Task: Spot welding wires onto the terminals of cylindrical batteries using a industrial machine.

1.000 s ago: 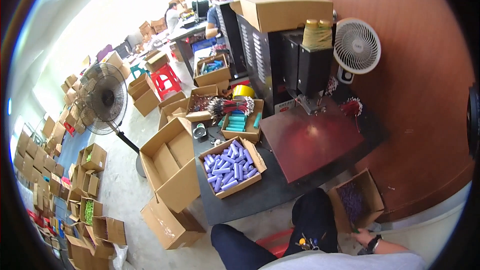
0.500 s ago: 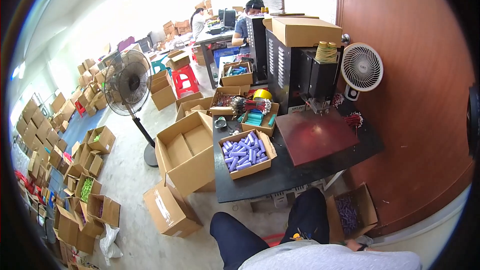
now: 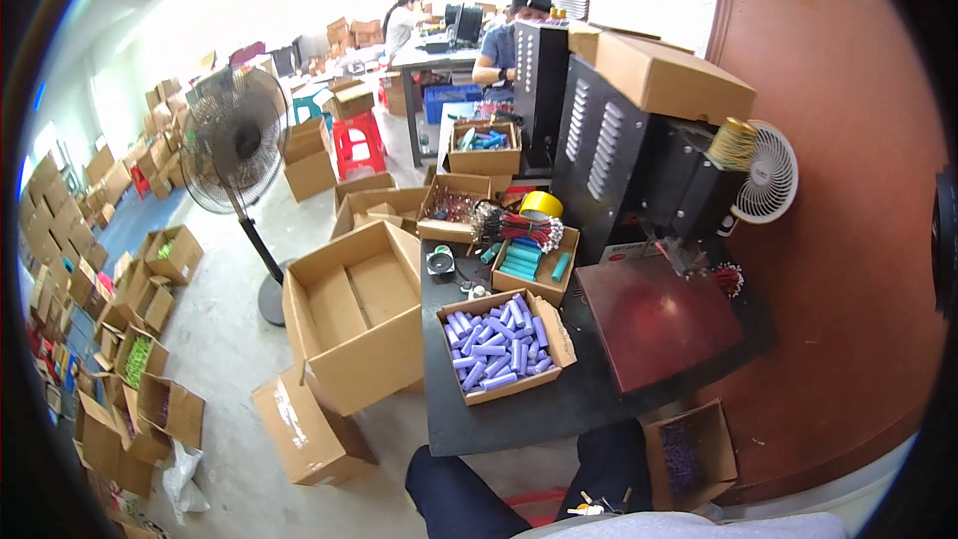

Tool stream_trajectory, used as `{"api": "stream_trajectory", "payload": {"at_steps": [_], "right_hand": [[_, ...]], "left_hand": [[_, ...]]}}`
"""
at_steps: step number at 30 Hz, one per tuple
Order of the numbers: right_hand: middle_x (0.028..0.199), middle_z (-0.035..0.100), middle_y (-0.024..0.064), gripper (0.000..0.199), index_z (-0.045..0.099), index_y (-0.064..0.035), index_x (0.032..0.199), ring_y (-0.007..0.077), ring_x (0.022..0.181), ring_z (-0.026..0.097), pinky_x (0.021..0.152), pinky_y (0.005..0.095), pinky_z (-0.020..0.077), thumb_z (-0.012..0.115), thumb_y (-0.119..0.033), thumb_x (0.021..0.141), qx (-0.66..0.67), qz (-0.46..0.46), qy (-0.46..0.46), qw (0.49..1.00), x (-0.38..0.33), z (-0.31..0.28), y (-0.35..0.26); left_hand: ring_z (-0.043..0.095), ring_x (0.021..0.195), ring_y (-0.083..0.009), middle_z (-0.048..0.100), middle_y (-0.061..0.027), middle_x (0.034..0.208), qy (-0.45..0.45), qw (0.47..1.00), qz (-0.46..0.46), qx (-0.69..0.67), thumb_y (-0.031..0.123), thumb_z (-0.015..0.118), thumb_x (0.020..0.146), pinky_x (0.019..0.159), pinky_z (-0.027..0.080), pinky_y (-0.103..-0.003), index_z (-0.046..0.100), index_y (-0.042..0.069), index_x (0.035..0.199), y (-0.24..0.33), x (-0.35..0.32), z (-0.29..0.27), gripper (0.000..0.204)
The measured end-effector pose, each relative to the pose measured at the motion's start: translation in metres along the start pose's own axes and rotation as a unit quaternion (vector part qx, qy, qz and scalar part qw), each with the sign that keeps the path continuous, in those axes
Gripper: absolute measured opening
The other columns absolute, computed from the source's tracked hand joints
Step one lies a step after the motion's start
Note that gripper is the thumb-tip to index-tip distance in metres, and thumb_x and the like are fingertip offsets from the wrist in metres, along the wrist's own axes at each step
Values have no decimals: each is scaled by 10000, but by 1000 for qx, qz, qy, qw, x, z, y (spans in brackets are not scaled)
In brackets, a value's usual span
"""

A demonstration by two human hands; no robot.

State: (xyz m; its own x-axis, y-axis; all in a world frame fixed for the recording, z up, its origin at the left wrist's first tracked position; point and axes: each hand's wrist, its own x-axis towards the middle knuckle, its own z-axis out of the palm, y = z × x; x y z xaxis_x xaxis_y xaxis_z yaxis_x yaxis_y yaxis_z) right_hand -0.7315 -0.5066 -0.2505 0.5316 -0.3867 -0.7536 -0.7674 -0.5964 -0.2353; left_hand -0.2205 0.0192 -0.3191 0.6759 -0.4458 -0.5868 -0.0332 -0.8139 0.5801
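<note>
Mostly cartons: open box [image 3: 506, 344] of purple cylinders on dark table [image 3: 499, 419]; hands out of view.

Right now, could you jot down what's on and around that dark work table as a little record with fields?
Table: dark work table
Nearest box: open carton of purple cylindrical cells
Behind it: carton of teal cells, bundle of red-and-black wires, yellow tape roll
Right side: dark red mat, black machine, white desk fan
Floor, left: big empty carton, pedestal fan
Hands: not in view; only the person's knees
</note>
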Motion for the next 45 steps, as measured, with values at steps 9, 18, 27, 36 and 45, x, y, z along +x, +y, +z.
{"api": "stream_trajectory", "payload": {"at_steps": [9, 18, 27, 36, 45], "right_hand": [[907, 577, 213, 433, 592, -7, 915, 334, 846, 555, 746, 406, 434, 510, -400, 754, -121, 69, -92, 986, -9, -90, 8], [872, 584, 200, 406, 594, -20, 894, 324, 815, 560, 720, 407, 435, 512, -392, 753, -163, 102, -99, 976, -63, -169, -44], [837, 590, 186, 379, 597, -33, 874, 314, 783, 564, 693, 408, 437, 514, -383, 752, -242, 89, -51, 965, -58, -290, -47], [802, 596, 173, 353, 599, -47, 853, 304, 752, 569, 666, 409, 438, 516, -374, 751, -284, -15, -78, 955, -11, -213, -32], [766, 603, 159, 327, 601, -60, 832, 293, 721, 574, 639, 410, 439, 518, -366, 750, -151, 94, -36, 983, -121, 18, -28]], "left_hand": [[572, 862, -251, 590, -153, 959, -99, 989, -90, -58, 322, 559, 764, 727, 447, -334, 530, 58, 1102, -24, 7, 80, 429], [571, 870, -262, 591, -161, 957, -146, 984, -92, -42, 321, 559, 756, 746, 443, -346, 533, 58, 1097, 16, 17, 21, 432], [570, 878, -272, 593, -170, 956, -122, 988, -72, -60, 319, 559, 747, 765, 440, -359, 535, 58, 1092, 85, 33, 34, 434], [569, 886, -282, 594, -178, 954, -69, 984, -161, -23, 318, 559, 738, 784, 437, -372, 538, 58, 1088, 2, -113, 74, 436], [568, 893, -291, 596, -185, 952, -154, 975, -44, 156, 317, 559, 731, 802, 434, -383, 540, 58, 1083, -11, -84, 20, 438]]}}
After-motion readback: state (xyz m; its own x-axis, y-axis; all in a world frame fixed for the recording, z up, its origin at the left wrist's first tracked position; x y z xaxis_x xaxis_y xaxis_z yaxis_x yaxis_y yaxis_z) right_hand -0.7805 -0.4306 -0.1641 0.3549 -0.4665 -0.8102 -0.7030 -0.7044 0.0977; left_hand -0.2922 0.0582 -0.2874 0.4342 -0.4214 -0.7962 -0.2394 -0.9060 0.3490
